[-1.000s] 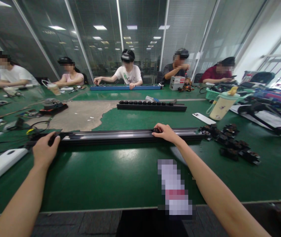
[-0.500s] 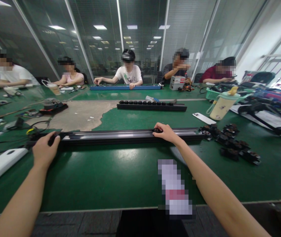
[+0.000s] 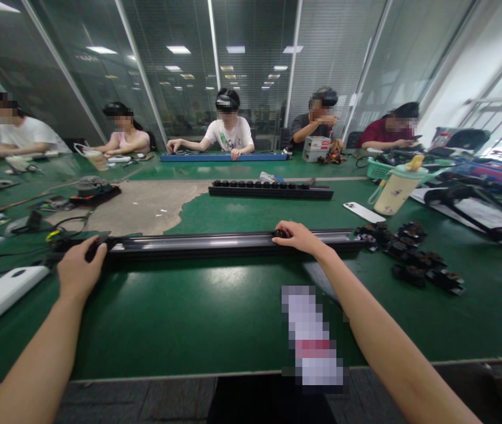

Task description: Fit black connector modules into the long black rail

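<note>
A long black metal rail (image 3: 198,242) lies across the green table (image 3: 215,312) in front of me. My left hand (image 3: 78,270) grips the rail near its left end, fingers curled over it. My right hand (image 3: 300,237) rests on the rail right of the middle, fingers closed on a small black socket part (image 3: 279,234) set in the channel. A heap of several more black socket parts (image 3: 409,253) lies on the table to the right of the rail's end.
A second black rail with sockets (image 3: 271,189) lies farther back, a blue one (image 3: 224,156) beyond it. A white phone (image 3: 364,212) and a cream bottle (image 3: 395,188) stand at right, a white device (image 3: 1,297) and cables at left. Several people sit along the far edge.
</note>
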A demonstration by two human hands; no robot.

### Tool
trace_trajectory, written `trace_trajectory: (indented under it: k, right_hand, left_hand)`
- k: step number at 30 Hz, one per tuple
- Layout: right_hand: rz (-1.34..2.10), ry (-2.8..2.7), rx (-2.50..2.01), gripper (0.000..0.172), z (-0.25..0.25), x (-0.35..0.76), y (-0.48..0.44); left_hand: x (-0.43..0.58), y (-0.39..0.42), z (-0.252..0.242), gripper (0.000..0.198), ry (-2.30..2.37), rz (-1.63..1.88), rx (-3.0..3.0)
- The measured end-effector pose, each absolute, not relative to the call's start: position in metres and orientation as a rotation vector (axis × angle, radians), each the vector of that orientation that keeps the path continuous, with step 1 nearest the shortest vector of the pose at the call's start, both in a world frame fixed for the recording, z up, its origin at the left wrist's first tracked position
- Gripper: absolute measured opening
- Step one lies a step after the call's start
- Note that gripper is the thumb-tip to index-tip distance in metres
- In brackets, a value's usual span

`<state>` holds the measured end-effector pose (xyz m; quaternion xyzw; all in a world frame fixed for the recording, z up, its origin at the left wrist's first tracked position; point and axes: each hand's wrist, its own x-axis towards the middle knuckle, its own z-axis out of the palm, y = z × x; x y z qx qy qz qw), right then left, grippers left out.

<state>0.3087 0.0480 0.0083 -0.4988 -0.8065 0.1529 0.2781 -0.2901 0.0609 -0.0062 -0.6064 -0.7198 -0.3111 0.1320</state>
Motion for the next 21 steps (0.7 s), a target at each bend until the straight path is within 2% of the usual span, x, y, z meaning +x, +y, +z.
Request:
trace_trajectory:
  k: [6,21]
  right_hand:
    - [0.274,-2.183,-1.369,0.028,0.003,0.312,0.050]
    - [0.341,-2.076,-1.385,0.023,-0.002,0.312,0.051]
  left_hand:
    - [-0.289,0.060,-0.006,0.067,-2.113,-0.897,-1.760]
    - [-0.292,0.062,-0.007,0.069,-2.094,-0.884,-1.760]
